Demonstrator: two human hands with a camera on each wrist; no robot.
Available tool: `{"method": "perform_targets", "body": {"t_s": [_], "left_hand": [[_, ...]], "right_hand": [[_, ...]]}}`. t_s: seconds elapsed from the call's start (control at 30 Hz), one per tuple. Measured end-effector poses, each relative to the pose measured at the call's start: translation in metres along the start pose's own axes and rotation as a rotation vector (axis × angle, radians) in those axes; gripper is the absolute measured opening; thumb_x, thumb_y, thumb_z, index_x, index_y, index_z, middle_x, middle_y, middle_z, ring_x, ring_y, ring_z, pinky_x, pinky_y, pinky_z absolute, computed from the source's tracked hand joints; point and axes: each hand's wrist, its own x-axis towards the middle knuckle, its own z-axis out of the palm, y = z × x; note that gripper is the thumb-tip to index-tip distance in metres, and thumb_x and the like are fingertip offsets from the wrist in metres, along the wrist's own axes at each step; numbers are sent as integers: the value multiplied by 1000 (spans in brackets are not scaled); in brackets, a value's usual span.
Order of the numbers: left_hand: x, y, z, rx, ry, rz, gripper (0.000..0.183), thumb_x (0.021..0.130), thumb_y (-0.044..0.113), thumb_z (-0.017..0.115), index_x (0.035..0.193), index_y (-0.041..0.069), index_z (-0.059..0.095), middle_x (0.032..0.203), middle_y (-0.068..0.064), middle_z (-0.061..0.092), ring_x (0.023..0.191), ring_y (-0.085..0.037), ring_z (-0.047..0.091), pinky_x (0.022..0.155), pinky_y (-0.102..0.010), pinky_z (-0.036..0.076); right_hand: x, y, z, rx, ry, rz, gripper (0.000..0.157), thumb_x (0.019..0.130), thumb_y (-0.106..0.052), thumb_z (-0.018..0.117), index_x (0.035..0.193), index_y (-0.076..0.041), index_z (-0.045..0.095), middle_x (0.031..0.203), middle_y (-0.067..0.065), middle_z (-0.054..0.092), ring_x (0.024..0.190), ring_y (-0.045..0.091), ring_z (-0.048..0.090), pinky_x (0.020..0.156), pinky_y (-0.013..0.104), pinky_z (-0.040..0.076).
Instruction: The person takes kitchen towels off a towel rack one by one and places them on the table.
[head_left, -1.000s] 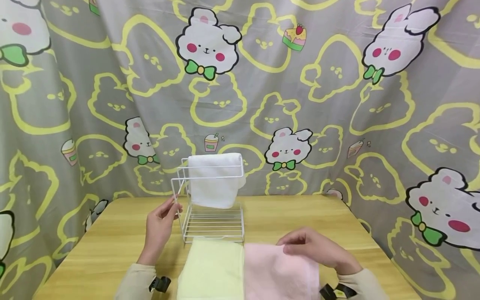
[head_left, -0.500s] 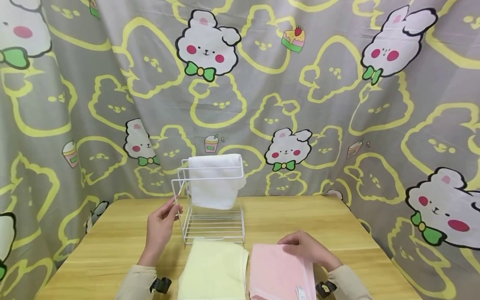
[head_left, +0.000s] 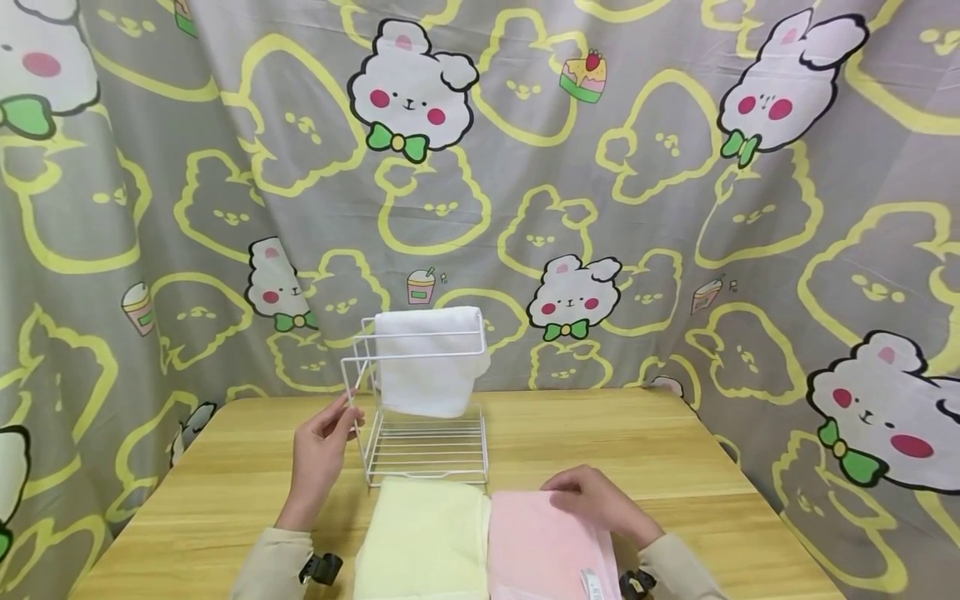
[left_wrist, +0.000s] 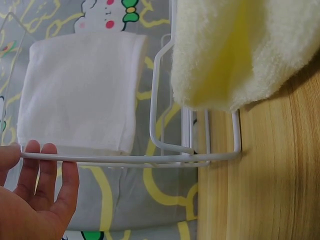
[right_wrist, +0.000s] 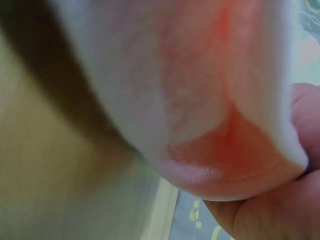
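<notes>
My left hand grips the left upright of a white wire rack. Thumb and fingertips meet at the wire in the left wrist view. Over the rack's upper bars hangs a folded white towel. My right hand pinches the far edge of a folded pink towel, which has a white tag near its lower right. Close up in the right wrist view, the towel's fold is held between thumb and finger. A folded pale yellow towel lies left of the pink one, in front of the rack.
The wooden table carries everything and ends at a back edge behind the rack. A grey curtain with rabbit prints hangs around the back and sides. Bare slats form the rack's lower shelf.
The pink towel, first spread and lifted beside the yellow one, shifted right, then came back left against it. My right hand has moved left with it. The left hand stays on the rack.
</notes>
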Motion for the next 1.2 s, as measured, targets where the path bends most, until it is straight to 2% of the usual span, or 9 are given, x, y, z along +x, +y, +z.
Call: {"method": "perform_targets", "body": {"t_s": [0.27,0.47,0.63,0.73,0.9,1.2], "left_hand": [[0,-1,0,-2,0,13,33,103,15,64,135,10,67,98,-7,75,88,-6,69,80,-22,62],[0,0,0,-10,-4,1,35,102,13,64,137,8,66,99,-6,75,88,-5,69,81,-22,62],[0,0,-1,-8,-3,-14,34,102,14,65,136,10,66,103,-11,75,89,-6,69,82,-23,62],[0,0,-1,-9,-8,-21,34,102,15,65,136,12,67,101,-7,75,89,-6,69,82,-23,63],[-1,0,-2,-9,-9,-28,35,102,17,66,136,11,67,100,0,75,89,-5,69,82,-21,62],[-1,1,0,-20,-14,-9,35,102,17,66,136,10,66,97,5,75,89,-4,69,80,-20,62]], "right_hand": [[-1,-2,1,-47,54,43,20,100,-19,67,115,-8,75,107,1,74,96,19,67,79,29,56],[-2,-6,-2,-77,121,44,22,100,-26,68,113,-11,76,109,0,75,100,20,67,82,27,56],[-2,-17,-9,-57,173,67,28,101,-32,65,115,-11,75,111,0,75,102,19,65,86,29,56],[-1,-27,-15,-55,217,88,28,102,-34,64,117,-13,75,113,2,75,102,17,66,88,33,57],[13,-49,-30,-72,309,44,26,102,-32,64,120,-16,74,116,5,75,102,15,69,89,37,60],[57,-120,-70,-32,448,-97,28,100,-32,69,121,-15,73,115,2,74,102,19,70,91,42,60]]}}
